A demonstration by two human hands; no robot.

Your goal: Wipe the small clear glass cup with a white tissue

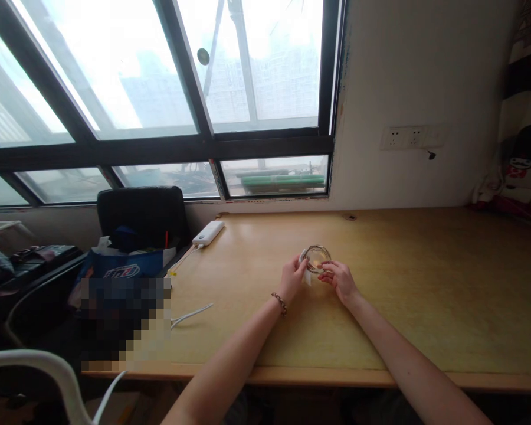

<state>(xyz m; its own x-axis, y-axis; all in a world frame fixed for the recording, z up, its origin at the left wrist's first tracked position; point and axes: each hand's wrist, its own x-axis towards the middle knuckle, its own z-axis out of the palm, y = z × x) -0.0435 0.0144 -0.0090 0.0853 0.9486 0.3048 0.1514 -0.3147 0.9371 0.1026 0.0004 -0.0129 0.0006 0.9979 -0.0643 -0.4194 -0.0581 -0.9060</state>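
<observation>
Over the middle of the wooden table point(407, 283), a round coil point(317, 247) of thin brownish-grey strands, like looped wire or cord, is held between both hands. My left hand point(294, 276) pinches its left side. A flat white piece point(308, 278), perhaps a tag or paper strip, sticks out above and below those fingers. My right hand point(338, 280) has its fingertips closed on the coil's lower right side. The coil's exact kind is too small to tell. A beaded bracelet circles my left wrist.
A white power bank point(209, 234) with a cable lies at the table's back left. Another white cable end point(192, 314) rests near the left edge. Beyond stand a black chair point(141, 206) and a blue bag point(124, 265). Windows and a wall with sockets point(409, 137) border the back.
</observation>
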